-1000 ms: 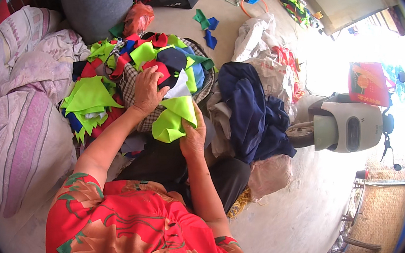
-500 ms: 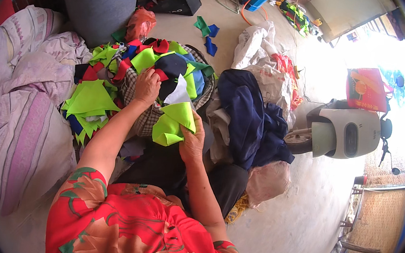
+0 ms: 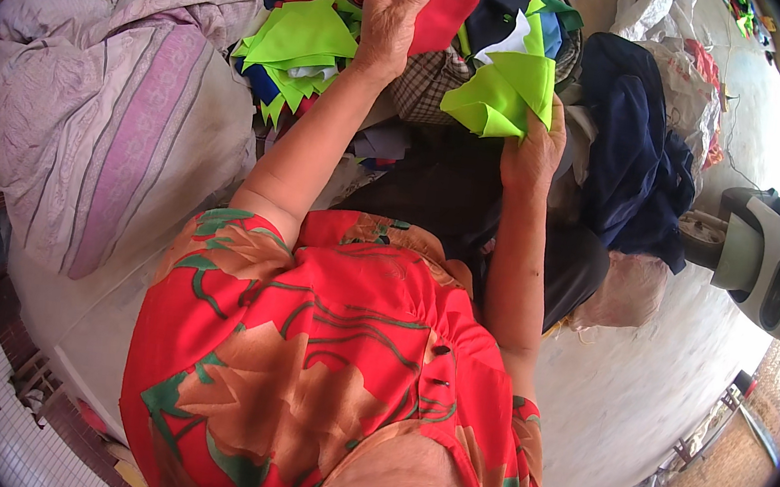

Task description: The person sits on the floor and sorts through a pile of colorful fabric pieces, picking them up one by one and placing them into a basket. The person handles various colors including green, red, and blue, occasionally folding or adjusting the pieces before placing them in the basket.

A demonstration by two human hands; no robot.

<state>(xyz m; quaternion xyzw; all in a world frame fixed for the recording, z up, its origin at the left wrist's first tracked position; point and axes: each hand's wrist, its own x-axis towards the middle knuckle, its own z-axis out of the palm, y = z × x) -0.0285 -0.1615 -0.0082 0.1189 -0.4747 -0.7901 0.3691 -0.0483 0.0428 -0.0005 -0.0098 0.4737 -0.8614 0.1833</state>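
Observation:
My left hand (image 3: 391,27) is closed on a red fabric scrap (image 3: 448,5), pinched between thumb and fingers and held up over the heap. Lower and to the right, my right hand (image 3: 535,154) grips lime-green fabric pieces (image 3: 498,97), which fan out folded to its left; a white scrap (image 3: 507,40) pokes out just beyond them. Beneath both hands lies a checked cloth (image 3: 427,89) with mixed scraps in dark blue, green and lime on it. A stack of pointed lime-green scraps (image 3: 303,36) rests left of my left wrist.
Pale sheets with a purple stripe (image 3: 149,120) are bunched at the left. Navy cloth (image 3: 632,146) lies to the right, beside white plastic sacking (image 3: 682,84). Farther right stands a white scooter (image 3: 776,278). My dark-trousered legs (image 3: 435,181) are under my forearms.
My left hand has lifted a red scrap off the heap. The right hand still holds the lime-green pieces. The view has tipped down and shifted, so the heap sits higher in the picture.

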